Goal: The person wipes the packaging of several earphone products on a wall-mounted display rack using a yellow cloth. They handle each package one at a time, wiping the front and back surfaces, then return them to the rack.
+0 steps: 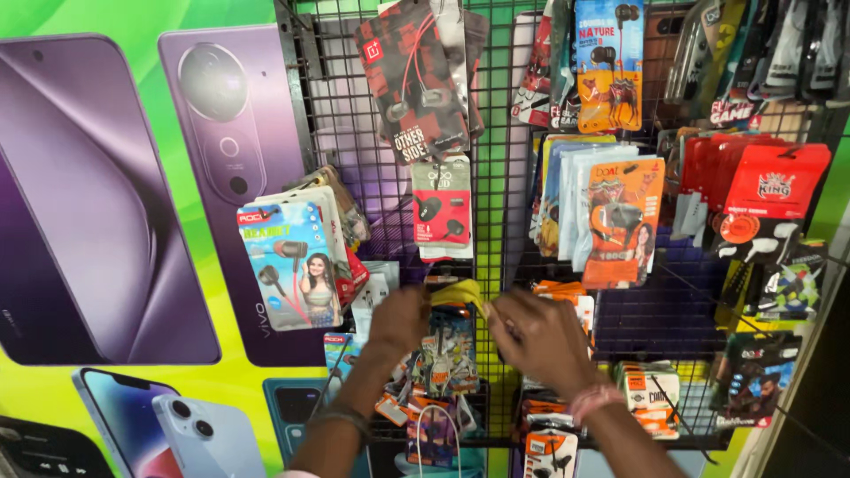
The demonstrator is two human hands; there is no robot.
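Both my hands reach up to a black wire display grid [496, 204] hung with packets of earphones. My left hand [398, 320] and my right hand [536, 336] each pinch one end of a small yellow packet [460, 292] in front of the grid's lower middle. The right wrist wears a pink band [591, 398], the left a dark bangle [341, 416]. Just below the hands hang more earphone packets [443, 363], partly hidden by my fingers.
A red and white earphone packet [441, 208] hangs above the yellow one. Blue packets [292, 265] hang at left, orange ones [620, 221] and red ones [770, 190] at right. A wall poster of purple phones [97, 195] fills the left side.
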